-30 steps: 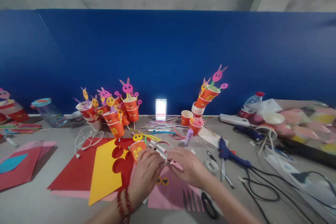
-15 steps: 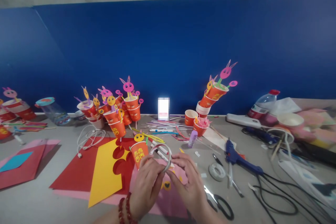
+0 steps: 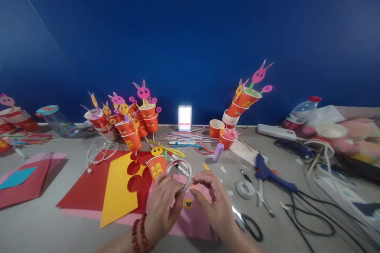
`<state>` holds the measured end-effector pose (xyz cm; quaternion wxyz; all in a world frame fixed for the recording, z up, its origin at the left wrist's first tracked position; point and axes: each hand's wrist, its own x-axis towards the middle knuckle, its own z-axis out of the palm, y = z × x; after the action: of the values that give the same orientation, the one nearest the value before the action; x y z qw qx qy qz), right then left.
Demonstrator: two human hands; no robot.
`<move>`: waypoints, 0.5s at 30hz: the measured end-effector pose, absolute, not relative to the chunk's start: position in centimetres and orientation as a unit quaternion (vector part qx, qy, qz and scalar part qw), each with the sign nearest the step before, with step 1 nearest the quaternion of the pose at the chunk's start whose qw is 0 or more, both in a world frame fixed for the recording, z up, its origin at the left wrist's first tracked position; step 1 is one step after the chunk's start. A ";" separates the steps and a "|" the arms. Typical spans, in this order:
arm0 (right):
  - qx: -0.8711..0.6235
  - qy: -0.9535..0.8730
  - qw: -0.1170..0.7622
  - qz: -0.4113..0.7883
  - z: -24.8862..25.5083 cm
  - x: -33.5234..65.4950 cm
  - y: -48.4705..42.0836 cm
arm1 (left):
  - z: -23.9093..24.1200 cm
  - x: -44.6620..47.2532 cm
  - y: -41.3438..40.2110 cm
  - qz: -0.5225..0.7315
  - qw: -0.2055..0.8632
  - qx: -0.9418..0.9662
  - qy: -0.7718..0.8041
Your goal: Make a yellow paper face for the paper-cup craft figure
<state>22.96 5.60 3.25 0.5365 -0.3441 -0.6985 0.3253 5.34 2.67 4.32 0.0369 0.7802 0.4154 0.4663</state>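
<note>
My left hand, with a red bead bracelet at the wrist, grips a white ring of tape and holds it upright above the pink paper. My right hand is beside it, thumb and forefinger pinched at the ring's right edge, apparently on the tape's end. Just behind the ring stands an orange paper cup with a yellow bunny face. A small yellow face cut-out lies on the pink sheet between my hands.
Red and yellow paper sheets lie to the left. Black scissors, a second tape roll and a blue glue gun with cable lie to the right. Clusters of bunny cups, markers and a bottle line the blue wall.
The tape ring has been lifted off the table and turned upright. My right hand's fingers have shifted from flat over the ring to a pinch at its edge. The camera has tilted down.
</note>
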 end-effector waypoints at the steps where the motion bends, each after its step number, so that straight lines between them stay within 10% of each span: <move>1: -0.346 -0.699 0.535 0.324 3.3 22.9 5.6 | 4.4 5.3 2.7 0.463 0.041 0.781 0.416; 15: -0.320 -0.689 0.537 0.365 3.7 22.7 5.2 | 4.8 5.2 2.8 0.459 0.027 0.786 0.413</move>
<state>22.65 5.25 3.68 0.5374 -0.3200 -0.6894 0.3653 5.21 2.76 4.78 0.0271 0.7857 0.4134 0.4595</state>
